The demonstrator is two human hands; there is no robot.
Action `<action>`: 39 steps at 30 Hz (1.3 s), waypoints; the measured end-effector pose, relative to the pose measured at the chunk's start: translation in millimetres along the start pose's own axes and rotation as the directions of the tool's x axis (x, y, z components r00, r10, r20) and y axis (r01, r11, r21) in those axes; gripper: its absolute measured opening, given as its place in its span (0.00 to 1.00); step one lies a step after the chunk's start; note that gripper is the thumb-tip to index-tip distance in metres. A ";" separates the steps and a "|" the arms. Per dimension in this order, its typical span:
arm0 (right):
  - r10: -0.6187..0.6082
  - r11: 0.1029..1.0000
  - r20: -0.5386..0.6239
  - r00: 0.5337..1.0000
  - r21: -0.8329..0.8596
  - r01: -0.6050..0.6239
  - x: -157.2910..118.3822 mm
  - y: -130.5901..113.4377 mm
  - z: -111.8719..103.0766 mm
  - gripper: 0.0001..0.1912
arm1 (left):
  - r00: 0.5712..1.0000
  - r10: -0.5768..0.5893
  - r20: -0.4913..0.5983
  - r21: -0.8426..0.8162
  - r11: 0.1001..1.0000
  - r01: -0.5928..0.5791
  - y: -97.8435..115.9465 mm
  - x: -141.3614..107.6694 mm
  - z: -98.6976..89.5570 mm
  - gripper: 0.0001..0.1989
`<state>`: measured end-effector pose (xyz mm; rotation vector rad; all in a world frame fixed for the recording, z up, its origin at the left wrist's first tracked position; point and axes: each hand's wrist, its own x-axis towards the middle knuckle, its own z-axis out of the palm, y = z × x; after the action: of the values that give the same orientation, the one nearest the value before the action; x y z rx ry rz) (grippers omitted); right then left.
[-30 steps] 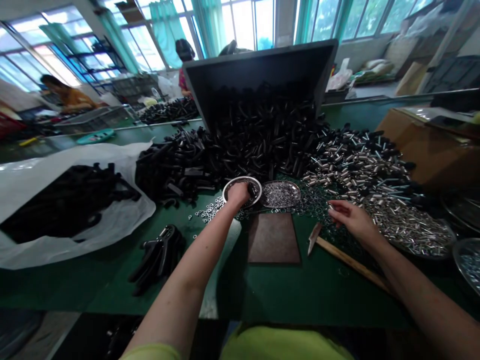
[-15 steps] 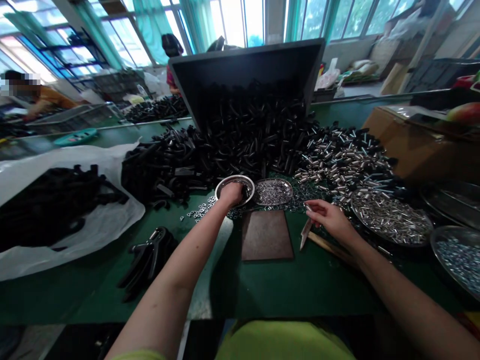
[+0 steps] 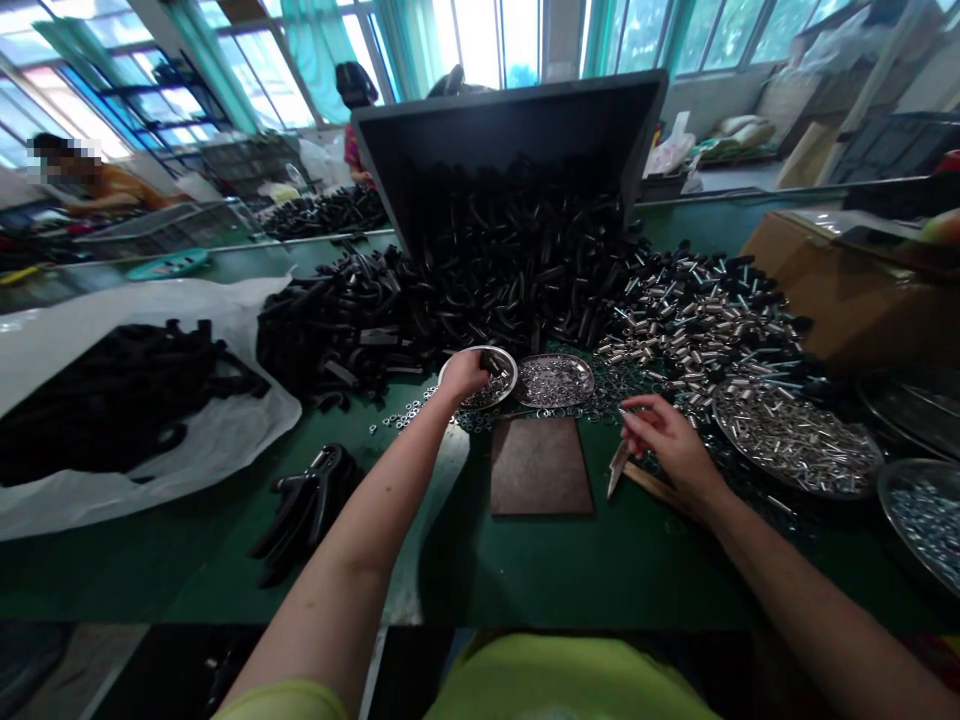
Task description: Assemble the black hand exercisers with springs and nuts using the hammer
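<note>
My left hand (image 3: pixel 466 374) reaches into a round metal bowl (image 3: pixel 513 385), its fingers drawn together over small metal parts. The fingertips are mostly hidden, so what they hold cannot be made out. To the right, my right hand (image 3: pixel 664 438) is raised above the table, thumb and fingers pinched around something too small to name. Beneath that hand lie a pointed metal blade (image 3: pixel 617 468) and a wooden handle (image 3: pixel 651 484). An oval metal dish (image 3: pixel 555 402) of small silvery parts stands against the bowl. Between my arms is a flat brown plate (image 3: pixel 541 467).
A grey crate (image 3: pixel 510 112) lies tipped, spilling curved black parts (image 3: pixel 480 290). Left are a white bag (image 3: pixel 262 430) and black clamp-like pieces (image 3: pixel 311 510). Metal-ended black-headed parts (image 3: pixel 697 320), a tray of pins (image 3: pixel 795 440) and a cardboard box (image 3: pixel 802 285) stand right. Two people sit beyond.
The view has shifted slightly, moving the scene a little to the right. My left hand has lifted a little in the bowl, showing more of its contents. My right hand's fingers have curled in.
</note>
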<state>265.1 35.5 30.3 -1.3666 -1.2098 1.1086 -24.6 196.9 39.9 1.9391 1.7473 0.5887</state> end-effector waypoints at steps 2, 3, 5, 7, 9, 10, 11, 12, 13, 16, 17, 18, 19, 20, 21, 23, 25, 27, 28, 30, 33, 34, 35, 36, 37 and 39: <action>0.035 0.995 -0.004 0.999 0.097 -0.035 -5.0 -4.4 2.8 0.15 | 0.999 -0.020 -0.033 -0.116 0.993 0.016 6.4 -10.9 -6.6 0.12; 0.056 0.987 0.021 0.998 0.152 -0.058 -8.0 -6.8 5.4 0.15 | 0.999 -0.027 -0.040 -0.192 0.981 0.019 10.6 -20.1 -8.2 0.13; 0.077 0.966 0.115 0.990 0.239 -0.103 -15.2 -11.9 13.7 0.18 | 0.998 -0.065 -0.016 -0.466 0.884 0.050 20.2 -46.4 -7.4 0.12; 0.074 0.950 0.209 0.975 0.281 -0.132 -23.9 -17.3 26.0 0.20 | 0.986 -0.135 0.102 -0.828 0.538 0.159 30.4 -80.6 -2.0 0.11; 0.065 0.942 0.260 0.963 0.303 -0.145 -33.5 -22.8 41.0 0.17 | 0.956 -0.149 0.251 -0.934 0.221 0.280 39.8 -117.1 6.0 0.12; 0.062 0.936 0.281 0.958 0.318 -0.154 -38.4 -25.5 48.6 0.16 | 0.943 -0.150 0.298 -0.935 0.151 0.319 43.9 -134.1 10.3 0.13; 0.059 0.927 0.305 0.950 0.337 -0.166 -43.1 -27.9 55.9 0.16 | 0.934 -0.163 0.319 -0.933 0.117 0.339 47.6 -149.4 14.5 0.14; 0.057 0.916 0.335 0.941 0.356 -0.183 -47.4 -30.1 62.6 0.15 | 0.929 -0.178 0.324 -0.932 0.107 0.346 50.7 -162.5 18.5 0.14; 0.058 0.904 0.366 0.929 0.375 -0.204 -51.2 -31.8 68.5 0.15 | 0.929 -0.193 0.316 -0.934 0.110 0.340 53.2 -173.3 22.2 0.15; 0.077 0.868 0.428 0.900 0.415 -0.272 -58.5 -34.1 80.6 0.14 | 0.939 -0.212 0.269 -0.944 0.136 0.301 56.7 -192.7 30.4 0.15; 0.089 0.858 0.430 0.898 0.426 -0.288 -59.5 -34.2 83.0 0.14 | 0.944 -0.213 0.253 -0.947 0.144 0.286 56.6 -195.9 32.0 0.15; 0.101 0.847 0.425 0.899 0.437 -0.302 -59.9 -34.1 84.7 0.14 | 0.948 -0.214 0.237 -0.950 0.154 0.273 56.0 -197.9 33.0 0.15; 0.115 0.837 0.420 0.900 0.448 -0.316 -59.9 -34.0 86.0 0.14 | 0.952 -0.212 0.222 -0.950 0.172 0.260 55.0 -199.3 33.3 0.14; 0.131 0.826 0.419 0.898 0.456 -0.333 -59.6 -33.9 86.8 0.15 | 0.956 -0.207 0.206 -0.948 0.200 0.248 53.7 -200.2 32.9 0.14; 0.144 0.814 0.423 0.895 0.463 -0.350 -59.1 -33.9 87.3 0.15 | 0.962 -0.198 0.187 -0.943 0.238 0.232 52.2 -200.8 31.9 0.13; 0.169 0.791 0.443 0.880 0.472 -0.390 -57.8 -33.9 87.9 0.15 | 0.975 -0.170 0.141 -0.920 0.341 0.192 49.1 -202.0 28.8 0.11; 0.189 0.780 0.461 0.867 0.465 -0.417 -55.7 -33.2 87.5 0.15 | 0.989 -0.125 0.077 -0.877 0.464 0.127 46.0 -203.3 25.7 0.09; 0.174 0.832 0.414 0.893 0.423 -0.358 -52.4 -31.1 86.0 0.14 | 0.998 -0.060 0.014 -0.813 0.581 0.046 43.3 -204.6 24.9 0.08; 0.143 0.882 0.371 0.918 0.373 -0.289 -50.2 -29.5 84.6 0.13 | 0.999 -0.034 -0.004 -0.785 0.619 0.018 42.3 -205.2 26.0 0.08; 0.047 0.967 0.293 0.955 0.225 -0.117 -45.3 -26.0 80.8 0.12 | 0.999 -0.043 0.003 -0.784 0.620 0.029 41.4 -205.9 31.8 0.08; -0.044 0.999 0.272 0.961 0.019 0.040 -39.2 -23.5 74.0 0.11 | 0.962 -0.157 0.226 -0.895 0.357 0.268 43.8 -205.9 46.3 0.07; -0.055 0.998 0.269 0.962 -0.022 0.063 -38.2 -24.4 72.2 0.11 | 0.923 -0.169 0.346 -0.901 0.213 0.377 45.7 -205.6 51.2 0.08; -0.063 0.996 0.266 0.962 -0.050 0.079 -37.9 -26.2 70.9 0.11 | 0.874 -0.156 0.461 -0.877 0.072 0.475 48.2 -205.3 55.5 0.08; -0.072 0.994 0.258 0.963 -0.065 0.092 -38.3 -28.7 70.1 0.11 | 0.824 -0.125 0.552 -0.833 -0.044 0.552 51.0 -204.8 59.0 0.08; -0.081 0.993 0.251 0.965 -0.068 0.101 -39.3 -31.7 69.9 0.11 | 0.785 -0.093 0.613 -0.789 -0.128 0.601 54.0 -204.3 61.6 0.09; -0.093 0.991 0.243 0.966 -0.070 0.113 -42.5 -37.9 70.5 0.11 | 0.748 -0.044 0.662 -0.738 -0.212 0.640 60.1 -203.1 64.2 0.09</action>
<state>186.9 1.1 60.7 -1.2420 -1.4994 1.1847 41.0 -13.7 22.7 0.2366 0.7986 0.7914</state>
